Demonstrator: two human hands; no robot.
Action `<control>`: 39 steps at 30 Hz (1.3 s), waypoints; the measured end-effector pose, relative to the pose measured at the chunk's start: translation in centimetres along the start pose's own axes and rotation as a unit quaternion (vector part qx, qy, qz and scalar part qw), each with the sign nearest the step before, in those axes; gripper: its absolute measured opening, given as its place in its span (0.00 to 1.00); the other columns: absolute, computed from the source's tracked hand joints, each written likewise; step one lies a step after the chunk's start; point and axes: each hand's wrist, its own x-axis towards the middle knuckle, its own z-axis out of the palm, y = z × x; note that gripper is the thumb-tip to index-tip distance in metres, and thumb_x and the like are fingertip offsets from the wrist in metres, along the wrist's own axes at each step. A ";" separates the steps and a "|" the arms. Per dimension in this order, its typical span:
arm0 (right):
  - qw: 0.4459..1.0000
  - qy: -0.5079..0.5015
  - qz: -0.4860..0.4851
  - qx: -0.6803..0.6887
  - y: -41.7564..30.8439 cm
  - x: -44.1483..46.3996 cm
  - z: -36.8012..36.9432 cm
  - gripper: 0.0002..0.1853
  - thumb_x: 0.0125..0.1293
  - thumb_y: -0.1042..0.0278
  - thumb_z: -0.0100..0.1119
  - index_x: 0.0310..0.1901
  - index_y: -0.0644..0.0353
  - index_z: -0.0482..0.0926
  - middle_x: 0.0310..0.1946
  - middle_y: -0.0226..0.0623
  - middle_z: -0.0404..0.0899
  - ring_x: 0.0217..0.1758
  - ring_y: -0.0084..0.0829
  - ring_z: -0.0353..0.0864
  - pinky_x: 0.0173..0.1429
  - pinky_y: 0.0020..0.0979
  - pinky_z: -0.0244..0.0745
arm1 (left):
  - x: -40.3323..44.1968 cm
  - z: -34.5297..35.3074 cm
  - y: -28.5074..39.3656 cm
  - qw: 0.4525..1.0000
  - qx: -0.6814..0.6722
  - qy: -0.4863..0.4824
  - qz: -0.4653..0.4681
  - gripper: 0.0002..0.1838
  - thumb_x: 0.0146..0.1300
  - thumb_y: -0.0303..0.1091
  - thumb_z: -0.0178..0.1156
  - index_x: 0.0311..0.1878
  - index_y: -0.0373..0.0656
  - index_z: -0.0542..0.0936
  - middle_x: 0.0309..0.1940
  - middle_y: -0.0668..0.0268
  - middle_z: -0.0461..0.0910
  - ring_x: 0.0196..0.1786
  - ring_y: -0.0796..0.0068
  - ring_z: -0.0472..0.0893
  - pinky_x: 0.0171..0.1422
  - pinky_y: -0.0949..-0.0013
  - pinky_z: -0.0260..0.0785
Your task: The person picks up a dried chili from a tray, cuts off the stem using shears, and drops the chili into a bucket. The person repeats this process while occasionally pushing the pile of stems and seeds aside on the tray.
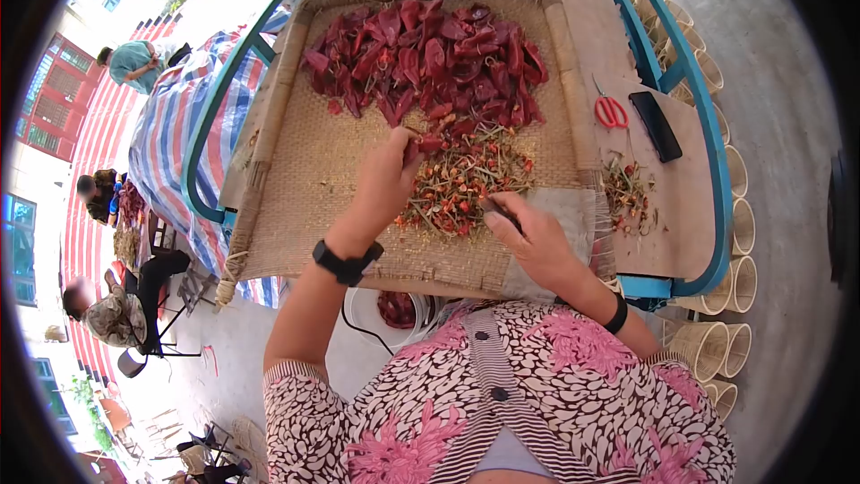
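My left hand (388, 177) is closed on a dried red pepper (432, 142), pinched at the fingertips above the woven tray (336, 197). My right hand (537, 240) is closed too, low over the tray's near right part; something small and dark shows between its thumb and fingers, too hidden to name. Between the hands lies a pile of pepper stems and orange-red scraps (461, 181). Beyond it, a large heap of dried red peppers (421, 58) covers the far part of the tray.
Right of the tray lie red-handled scissors (611, 111), a black phone (656, 126) and a small pile of stems (630, 193). A teal metal rail (712, 170) borders the board. A bucket (363, 312) with red pieces stands below. People sit or stand to the left.
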 end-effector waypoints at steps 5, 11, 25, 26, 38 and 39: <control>0.990 0.077 -0.094 -0.067 -1.8 -0.1 0.4 0.20 0.69 0.56 0.57 0.53 0.64 0.75 0.40 0.48 0.81 0.39 0.48 0.82 0.41 0.39 0.75 | -4.9 0.1 2.9 0.994 -0.032 0.087 0.059 0.10 0.61 0.22 0.60 0.46 0.39 0.74 0.44 0.54 0.79 0.41 0.49 0.80 0.41 0.59 0.73; 0.985 0.058 -0.144 -0.079 -2.7 -0.3 1.2 0.19 0.70 0.56 0.56 0.53 0.64 0.76 0.42 0.46 0.81 0.42 0.47 0.82 0.43 0.40 0.76 | -7.9 0.7 4.4 0.984 0.019 0.149 0.098 0.16 0.55 0.18 0.63 0.47 0.40 0.76 0.47 0.59 0.80 0.44 0.55 0.82 0.41 0.63 0.76; 0.986 0.023 -0.142 -0.080 -2.0 -1.0 2.2 0.21 0.70 0.55 0.56 0.54 0.66 0.77 0.46 0.49 0.81 0.45 0.48 0.82 0.47 0.40 0.77 | -10.0 1.3 3.7 0.980 0.015 0.191 0.060 0.15 0.52 0.18 0.65 0.44 0.42 0.77 0.45 0.62 0.81 0.41 0.57 0.83 0.39 0.64 0.76; 0.985 0.031 -0.151 -0.082 -1.9 -1.0 2.3 0.21 0.70 0.55 0.56 0.54 0.66 0.77 0.46 0.50 0.81 0.46 0.48 0.82 0.47 0.40 0.77 | -10.1 1.4 3.5 0.980 0.010 0.191 0.059 0.15 0.52 0.18 0.65 0.43 0.42 0.78 0.44 0.62 0.81 0.41 0.57 0.83 0.39 0.64 0.76; 0.981 0.014 -0.152 -0.121 -2.4 -1.2 2.3 0.16 0.70 0.58 0.55 0.51 0.61 0.77 0.38 0.47 0.81 0.41 0.48 0.81 0.41 0.43 0.74 | -10.5 2.7 3.4 0.973 -0.005 0.217 0.074 0.13 0.50 0.20 0.67 0.40 0.42 0.79 0.42 0.63 0.83 0.38 0.60 0.84 0.35 0.66 0.76; 0.980 0.006 -0.146 -0.132 -2.4 -1.1 2.3 0.16 0.70 0.58 0.54 0.51 0.60 0.77 0.38 0.46 0.81 0.40 0.48 0.81 0.41 0.43 0.74 | -10.6 2.8 3.5 0.972 0.010 0.218 0.088 0.13 0.49 0.20 0.67 0.39 0.42 0.79 0.42 0.62 0.83 0.37 0.61 0.84 0.35 0.66 0.76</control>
